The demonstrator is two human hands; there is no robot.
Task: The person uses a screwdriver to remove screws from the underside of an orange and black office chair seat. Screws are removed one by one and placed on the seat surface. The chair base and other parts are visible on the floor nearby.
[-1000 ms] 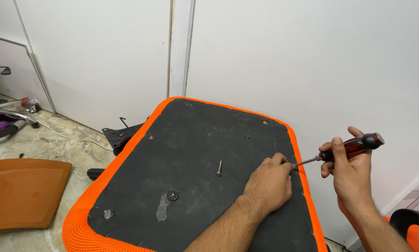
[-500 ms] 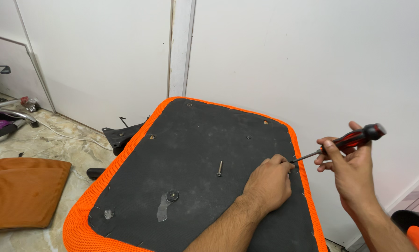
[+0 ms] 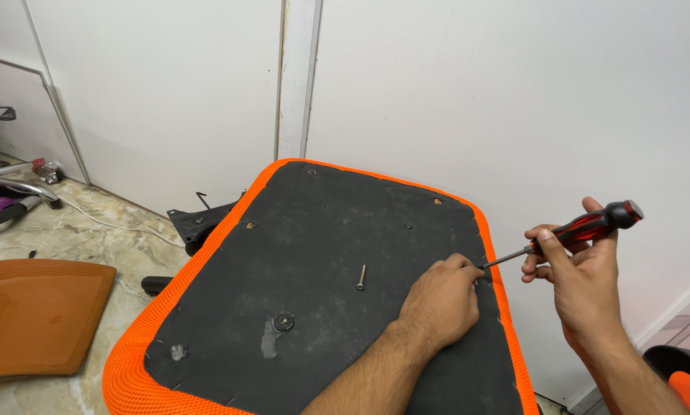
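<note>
The head view shows an orange panel on the floor at nine o'clock and, in the middle, an upturned seat with a loose bolt lying on its black underside. At four o'clock of the bolt, the left hand is curled, fingertips pinched at a fastener by the seat's three-o'clock edge. The right hand grips a screwdriver, tip touching those fingertips. Held slanted, the tip could slip off and jab the fingers. A nudge of the seat could roll the bolt to the floor.
</note>
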